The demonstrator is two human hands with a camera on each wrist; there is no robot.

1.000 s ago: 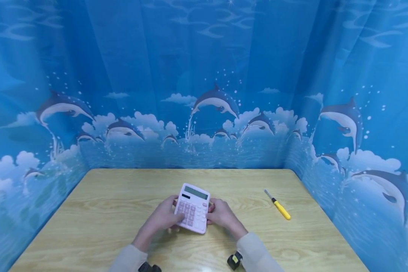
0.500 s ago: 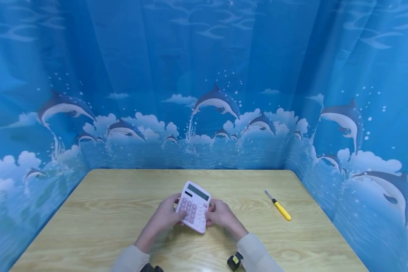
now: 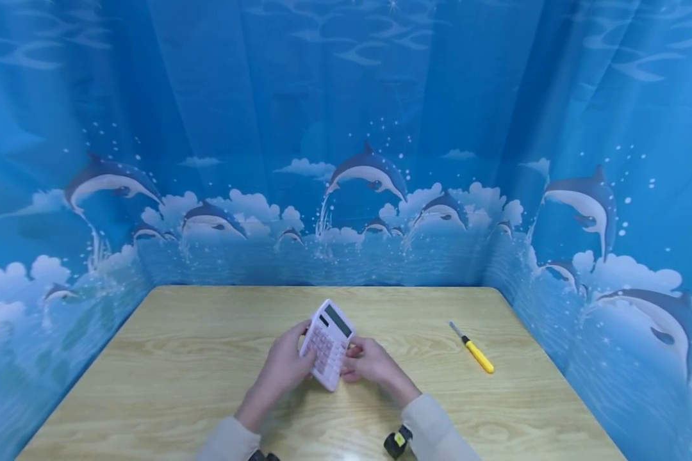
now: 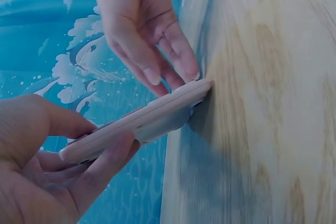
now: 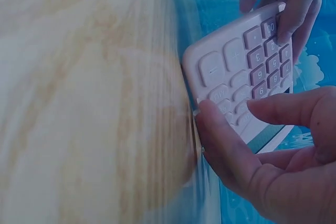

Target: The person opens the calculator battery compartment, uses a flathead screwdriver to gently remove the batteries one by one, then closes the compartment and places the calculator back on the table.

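Observation:
A pale pink calculator (image 3: 329,346), with pink keys and a grey display, is held tilted above the wooden table. My left hand (image 3: 286,360) grips its left side, thumb on the keys and fingers underneath, as the left wrist view also shows. My right hand (image 3: 371,363) is at the right edge. In the right wrist view its fingertips (image 5: 207,109) lie right at the calculator's edge, with the thumb over the keys and the fingers loosely bent. Seen edge-on in the left wrist view, the calculator (image 4: 131,119) has its underside partly visible.
A screwdriver (image 3: 476,355) with a yellow handle lies to the right on the wooden table (image 3: 196,358). Blue curtains (image 3: 277,128) printed with dolphins stand behind the table and along both sides. A small black device is strapped at each wrist.
The calculator has turned clockwise and tipped, its right side swinging down and left. My left hand has moved slightly up and right with it. The right hand's fingers have loosened at the edge.

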